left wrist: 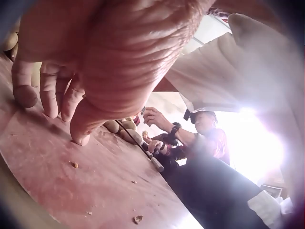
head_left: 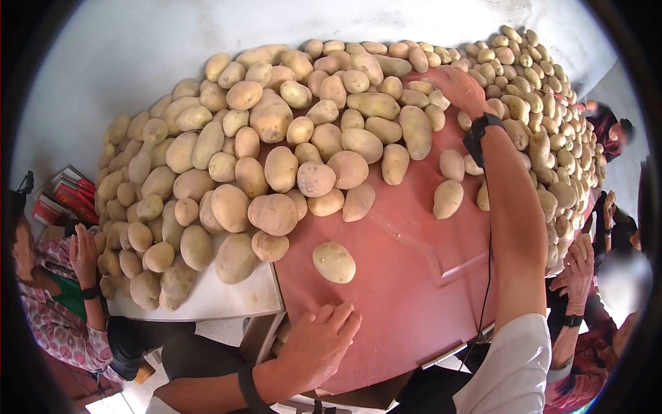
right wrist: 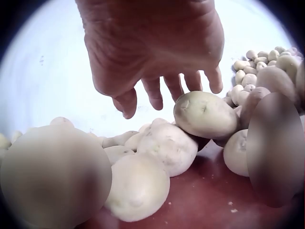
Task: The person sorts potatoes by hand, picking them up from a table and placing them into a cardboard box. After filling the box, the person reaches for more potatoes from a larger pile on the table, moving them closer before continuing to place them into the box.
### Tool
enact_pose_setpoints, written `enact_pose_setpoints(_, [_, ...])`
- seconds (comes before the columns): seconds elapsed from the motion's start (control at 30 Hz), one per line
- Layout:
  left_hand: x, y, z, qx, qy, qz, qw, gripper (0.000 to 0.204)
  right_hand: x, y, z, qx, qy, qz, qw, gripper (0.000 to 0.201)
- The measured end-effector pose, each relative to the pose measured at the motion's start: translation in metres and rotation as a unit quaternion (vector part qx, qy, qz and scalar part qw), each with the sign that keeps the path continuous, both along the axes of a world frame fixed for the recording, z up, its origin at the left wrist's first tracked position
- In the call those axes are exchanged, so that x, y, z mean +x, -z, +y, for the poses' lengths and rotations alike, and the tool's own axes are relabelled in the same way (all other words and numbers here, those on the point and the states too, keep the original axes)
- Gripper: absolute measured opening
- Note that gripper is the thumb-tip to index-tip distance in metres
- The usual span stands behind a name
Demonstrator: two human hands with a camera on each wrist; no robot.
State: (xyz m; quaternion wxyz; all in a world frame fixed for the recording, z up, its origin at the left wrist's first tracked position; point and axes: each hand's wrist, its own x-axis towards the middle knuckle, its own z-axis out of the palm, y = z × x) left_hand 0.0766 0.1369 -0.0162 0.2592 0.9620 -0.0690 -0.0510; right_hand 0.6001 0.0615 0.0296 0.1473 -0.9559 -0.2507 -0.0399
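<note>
My left hand (head_left: 316,348) is low over the near part of the red tabletop (head_left: 386,297), holding nothing. In the left wrist view its fingers (left wrist: 47,93) point down, tips right at the surface. A lone potato (head_left: 334,262) lies just beyond it. My right arm stretches far across, and the right hand (head_left: 455,90) is over the back of the potato heap (head_left: 276,117). From the right wrist, its fingers (right wrist: 152,93) hang spread and loosely bent, with a pale potato (right wrist: 205,114) overlapping the fingertips. Nothing shows in its grasp.
Potatoes pile against the white wall (head_left: 158,41), with more heaped at right (head_left: 552,131). A few loose ones (head_left: 448,200) lie beside my right forearm. A dark cable (head_left: 488,276) runs down along that arm. Other people (head_left: 69,303) sit at both sides.
</note>
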Motion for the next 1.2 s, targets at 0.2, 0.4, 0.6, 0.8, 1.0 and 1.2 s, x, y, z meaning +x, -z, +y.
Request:
enact_pose_setpoints(0.2, [0.002,-0.001,0.001,0.025,0.017,-0.015,0.999,0.044,0.031,0.014,0.032,-0.144,-0.038,0.078,0.986,0.076])
enact_pose_setpoints(0.4, [0.004,-0.003,0.002,0.020,0.017,-0.011,1.000,0.044,0.019,0.004,0.044,-0.217,-0.060,0.108,0.968,0.083])
enact_pose_setpoints(0.6, [0.001,0.002,0.000,0.016,0.007,0.005,1.000,0.044,-0.015,0.001,0.027,-0.170,-0.227,0.145,0.948,0.066])
enact_pose_setpoints(0.8, [0.003,-0.004,0.000,-0.014,0.002,0.018,1.000,0.044,-0.057,0.033,0.004,-0.196,-0.087,0.033,0.976,0.050])
enact_pose_setpoints(1.0, [0.005,0.001,0.001,-0.027,-0.004,-0.010,1.000,0.042,-0.118,0.042,-0.038,-0.185,-0.244,0.003,0.952,0.038])
enact_pose_setpoints(1.2, [0.008,0.000,0.002,-0.056,-0.017,0.014,0.998,0.042,-0.210,-0.004,-0.050,-0.110,-0.262,0.069,0.956,0.042])
